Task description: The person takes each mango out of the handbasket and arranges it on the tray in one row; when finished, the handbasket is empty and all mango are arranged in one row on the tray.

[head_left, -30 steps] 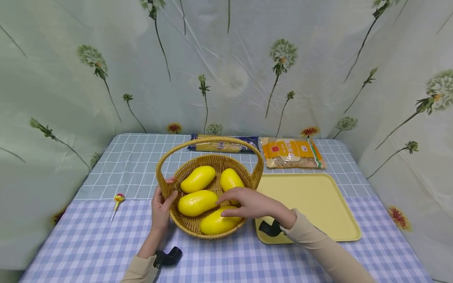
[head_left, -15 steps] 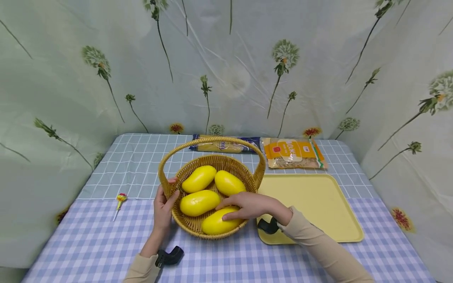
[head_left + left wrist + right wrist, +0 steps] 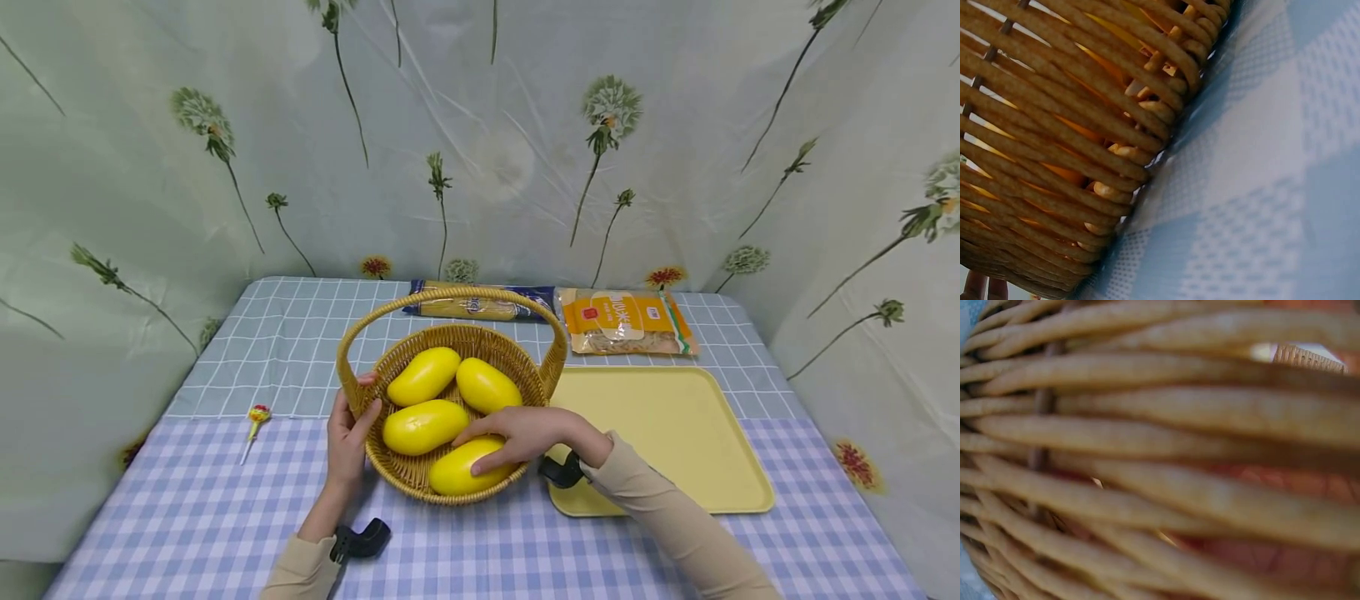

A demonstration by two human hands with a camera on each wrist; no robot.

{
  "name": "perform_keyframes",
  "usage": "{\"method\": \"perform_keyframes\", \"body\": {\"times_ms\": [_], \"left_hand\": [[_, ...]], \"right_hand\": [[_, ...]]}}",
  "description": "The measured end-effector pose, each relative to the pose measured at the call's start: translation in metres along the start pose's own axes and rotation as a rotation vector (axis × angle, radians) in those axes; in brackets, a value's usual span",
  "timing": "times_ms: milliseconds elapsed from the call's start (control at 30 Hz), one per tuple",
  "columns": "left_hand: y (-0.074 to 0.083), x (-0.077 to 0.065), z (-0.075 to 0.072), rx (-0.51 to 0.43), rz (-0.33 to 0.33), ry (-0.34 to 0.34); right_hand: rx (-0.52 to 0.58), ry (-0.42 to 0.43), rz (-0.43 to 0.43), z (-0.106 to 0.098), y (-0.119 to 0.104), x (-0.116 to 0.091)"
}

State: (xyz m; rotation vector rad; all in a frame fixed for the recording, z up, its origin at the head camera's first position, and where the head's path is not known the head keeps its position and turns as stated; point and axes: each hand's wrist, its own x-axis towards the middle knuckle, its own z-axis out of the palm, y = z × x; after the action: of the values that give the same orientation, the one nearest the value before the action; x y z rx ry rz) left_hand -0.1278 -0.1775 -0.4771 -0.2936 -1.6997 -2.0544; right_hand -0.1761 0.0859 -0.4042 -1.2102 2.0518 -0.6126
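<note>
A round wicker basket (image 3: 467, 337) with an arched handle stands mid-table in the head view, several yellow mangoes inside. My left hand (image 3: 347, 442) grips its left side at the handle's foot, thumb over the rim. In the left wrist view the basket's woven side (image 3: 1054, 125) fills the left, and fingertips (image 3: 985, 289) show at the bottom corner. My right hand (image 3: 521, 435) reaches over the right rim and holds the nearest mango (image 3: 453, 473), thumb on its near side and fingers at its far side. Blurred wicker (image 3: 1147, 431) covers most of the right wrist view.
Right of the basket lies a yellow tray (image 3: 667, 433), partly under my right forearm. A blue pasta packet (image 3: 480, 308) and an orange food bag (image 3: 626, 323) lie along the back. A lollipop (image 3: 255, 425) is at the left on the checked cloth (image 3: 187, 508).
The back right mango has turned from near upright to slanting and lies flatter. My right hand has come down from above onto the nearest mango. The left hand keeps its grip.
</note>
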Motion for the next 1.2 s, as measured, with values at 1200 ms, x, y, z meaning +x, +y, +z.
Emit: {"method": "perform_keyframes", "body": {"times_ms": [1200], "left_hand": [[-0.0009, -0.0001, -0.0009, 0.030, 0.014, -0.008]], "right_hand": [[0.159, 0.077, -0.114, -0.0020, 0.0064, -0.0032]]}}
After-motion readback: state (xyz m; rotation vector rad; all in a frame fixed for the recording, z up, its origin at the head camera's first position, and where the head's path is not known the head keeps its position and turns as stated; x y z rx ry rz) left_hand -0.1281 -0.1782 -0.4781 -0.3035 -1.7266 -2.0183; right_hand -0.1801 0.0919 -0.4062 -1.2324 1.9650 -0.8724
